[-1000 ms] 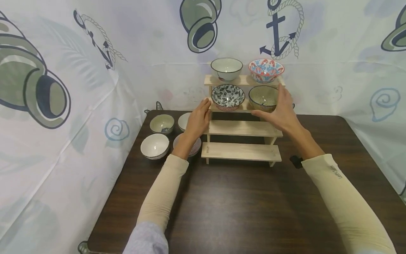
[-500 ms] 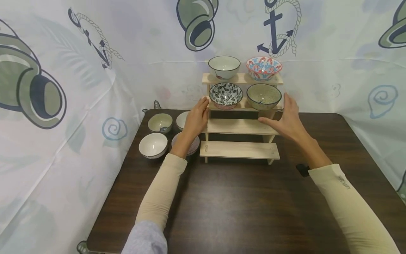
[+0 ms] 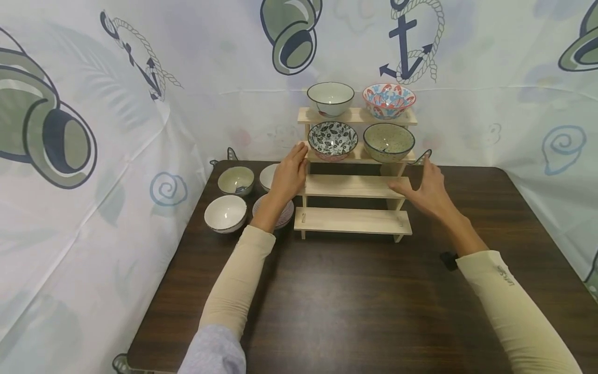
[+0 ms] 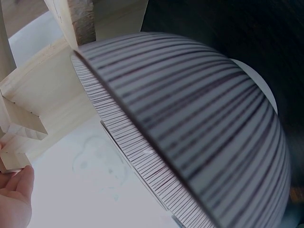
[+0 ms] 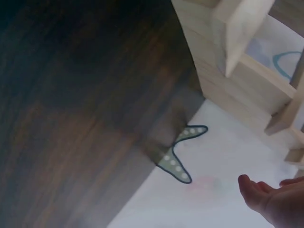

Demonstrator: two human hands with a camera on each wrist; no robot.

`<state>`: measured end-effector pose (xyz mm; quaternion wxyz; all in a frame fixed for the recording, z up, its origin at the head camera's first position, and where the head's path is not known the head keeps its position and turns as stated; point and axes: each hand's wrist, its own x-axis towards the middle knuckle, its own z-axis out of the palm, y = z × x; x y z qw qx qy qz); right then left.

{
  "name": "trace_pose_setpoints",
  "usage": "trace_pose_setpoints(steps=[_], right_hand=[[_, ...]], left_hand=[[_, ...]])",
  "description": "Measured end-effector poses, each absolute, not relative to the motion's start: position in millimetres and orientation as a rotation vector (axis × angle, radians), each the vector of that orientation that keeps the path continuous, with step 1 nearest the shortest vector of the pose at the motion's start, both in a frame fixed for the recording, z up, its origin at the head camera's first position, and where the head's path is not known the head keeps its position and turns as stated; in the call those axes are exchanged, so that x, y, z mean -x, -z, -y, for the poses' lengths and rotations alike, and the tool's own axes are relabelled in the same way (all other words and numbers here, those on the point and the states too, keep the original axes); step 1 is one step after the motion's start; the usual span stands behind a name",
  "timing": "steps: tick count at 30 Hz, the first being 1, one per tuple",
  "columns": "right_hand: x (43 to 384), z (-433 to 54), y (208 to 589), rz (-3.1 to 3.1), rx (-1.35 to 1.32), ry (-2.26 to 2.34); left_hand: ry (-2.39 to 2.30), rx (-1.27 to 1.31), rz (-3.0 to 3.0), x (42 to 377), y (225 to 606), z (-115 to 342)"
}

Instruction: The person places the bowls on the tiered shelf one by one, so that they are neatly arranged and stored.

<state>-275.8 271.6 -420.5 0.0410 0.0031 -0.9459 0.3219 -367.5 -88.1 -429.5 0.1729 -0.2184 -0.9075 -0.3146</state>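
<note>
A light wooden tiered stand (image 3: 352, 221) rises at the back of the table. My left hand (image 3: 287, 179) holds the stand's left side near the second shelf from the top; in the left wrist view its fingers (image 4: 21, 185) meet a wooden end. My right hand (image 3: 432, 192) is spread beside the stand's right side, holding nothing. On the top shelf sit a white bowl (image 3: 330, 99) and a red-and-blue patterned bowl (image 3: 389, 101). Below them are a black-and-white floral bowl (image 3: 333, 139) and a speckled olive bowl (image 3: 389, 141).
Left of the stand, several bowls stand on the dark table (image 3: 345, 306): an olive one (image 3: 235, 181), a white one (image 3: 226, 214), another white one (image 3: 268, 176) and a striped one (image 4: 190, 118), partly behind my left arm. A printed cloth (image 3: 490, 119) hangs behind.
My right hand has moved away from the speckled olive bowl, down and to the right. My left hand has stayed at the stand's side. The view has shifted slightly.
</note>
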Motion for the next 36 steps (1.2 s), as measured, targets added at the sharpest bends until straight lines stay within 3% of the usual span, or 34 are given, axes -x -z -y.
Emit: trace_pose_setpoints(steps=[16, 23, 36], right_hand=[[282, -269, 445, 3.02, -0.126, -1.061], [280, -273, 455, 3.014, -0.055, -1.201], [268, -278, 473, 2.938, -0.012, -1.334]], left_hand=[[0.896, 0.571, 2.577, 371, 426, 94], [0.924, 0.59, 2.626, 370, 424, 99], [0.825, 0.491, 2.83, 338, 445, 156]])
